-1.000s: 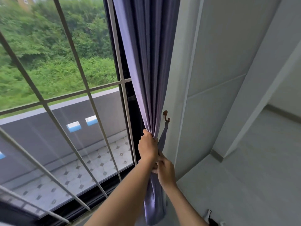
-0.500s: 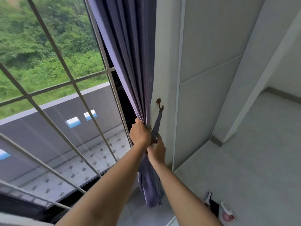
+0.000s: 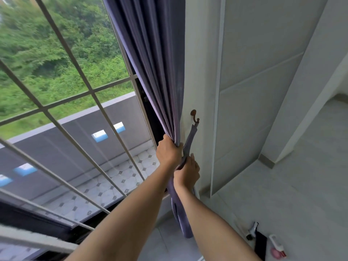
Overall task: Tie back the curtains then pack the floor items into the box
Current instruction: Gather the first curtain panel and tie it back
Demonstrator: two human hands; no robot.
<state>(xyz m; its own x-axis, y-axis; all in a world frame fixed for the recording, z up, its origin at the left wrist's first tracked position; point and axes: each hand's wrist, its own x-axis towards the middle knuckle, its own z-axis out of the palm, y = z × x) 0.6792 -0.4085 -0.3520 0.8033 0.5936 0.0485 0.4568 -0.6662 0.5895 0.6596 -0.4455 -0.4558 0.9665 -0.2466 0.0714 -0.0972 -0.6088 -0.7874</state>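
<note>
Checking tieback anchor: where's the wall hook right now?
In the head view, the wall hook sits centre frame on the white wall, just right of the purple curtain, above both hands, with the tieback strap hanging from it.

Soft cloth against hard, matt surfaces

The purple curtain (image 3: 162, 72) is smooth cloth with a faint sheen; its hook (image 3: 194, 115) looks like dull brown metal; the wall (image 3: 263, 53) is matt.

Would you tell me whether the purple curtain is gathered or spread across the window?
Gathered: the left hand bunches the curtain beside the wall, the window is uncovered, and the tieback hangs from the hook.
</note>
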